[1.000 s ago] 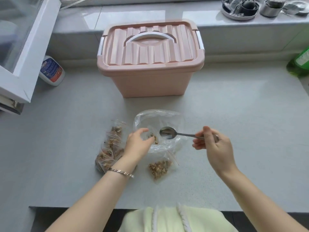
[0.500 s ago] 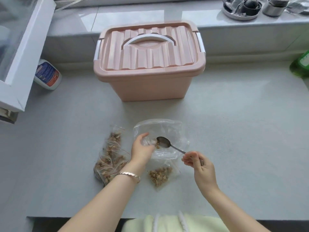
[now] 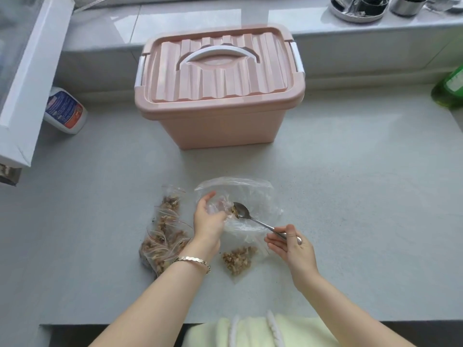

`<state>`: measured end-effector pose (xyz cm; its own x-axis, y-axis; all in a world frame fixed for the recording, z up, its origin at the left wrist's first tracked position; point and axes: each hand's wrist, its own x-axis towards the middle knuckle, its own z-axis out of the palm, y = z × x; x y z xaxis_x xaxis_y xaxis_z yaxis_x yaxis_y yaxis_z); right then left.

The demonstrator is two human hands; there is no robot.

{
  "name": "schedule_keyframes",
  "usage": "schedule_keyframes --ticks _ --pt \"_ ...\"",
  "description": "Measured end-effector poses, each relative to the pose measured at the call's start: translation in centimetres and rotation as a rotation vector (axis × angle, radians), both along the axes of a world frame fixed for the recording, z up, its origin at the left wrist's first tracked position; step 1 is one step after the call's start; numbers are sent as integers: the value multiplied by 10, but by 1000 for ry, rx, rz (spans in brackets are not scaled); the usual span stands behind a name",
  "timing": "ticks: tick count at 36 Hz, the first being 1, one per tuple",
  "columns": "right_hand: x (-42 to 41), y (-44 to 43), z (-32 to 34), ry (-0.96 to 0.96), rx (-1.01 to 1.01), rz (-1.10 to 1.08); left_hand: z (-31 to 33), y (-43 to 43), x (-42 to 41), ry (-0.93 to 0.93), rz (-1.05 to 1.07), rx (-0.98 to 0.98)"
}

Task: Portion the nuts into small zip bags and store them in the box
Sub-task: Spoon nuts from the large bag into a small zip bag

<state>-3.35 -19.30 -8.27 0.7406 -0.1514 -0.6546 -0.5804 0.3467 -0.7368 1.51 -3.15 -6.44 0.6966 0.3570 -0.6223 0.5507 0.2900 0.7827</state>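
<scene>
A large clear plastic bag (image 3: 253,196) lies crumpled on the grey counter. My left hand (image 3: 209,220) grips its near edge and holds it up. My right hand (image 3: 292,246) pinches the handle of a metal spoon (image 3: 241,211), whose bowl sits inside the bag among a few nuts. A small zip bag with nuts (image 3: 238,259) lies just in front of the big bag. Several filled zip bags (image 3: 164,231) are piled to the left of my left wrist. The pink storage box (image 3: 220,91) stands behind, its lid shut and white handle down.
A white bottle with a blue and orange label (image 3: 65,110) lies at the left by a white window frame (image 3: 27,78). A green bottle (image 3: 451,88) stands at the right edge. Dishes and a metal cup (image 3: 358,7) sit on the raised sill behind the box.
My right hand has dropped lower and nearer, tilting the spoon so its bowl went into the big bag toward the nuts. My left hand stays on the bag's edge.
</scene>
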Motion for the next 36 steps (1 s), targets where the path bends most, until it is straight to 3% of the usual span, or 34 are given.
schedule_keyframes --ticks 7,14,26,32,36 --pt "7 -8 5 94 163 -34 1 5 -2 -38 -56 67" --pt "13 -28 12 63 142 -68 5 9 -7 11 -187 325" --pt "15 -29 14 -23 -78 30 12 4 -10 30 -254 325" --pt "15 -30 21 5 0 -6 18 4 -2 -15 -219 316" --pt "15 -40 33 -50 22 -36 24 10 4 -122 -345 407"
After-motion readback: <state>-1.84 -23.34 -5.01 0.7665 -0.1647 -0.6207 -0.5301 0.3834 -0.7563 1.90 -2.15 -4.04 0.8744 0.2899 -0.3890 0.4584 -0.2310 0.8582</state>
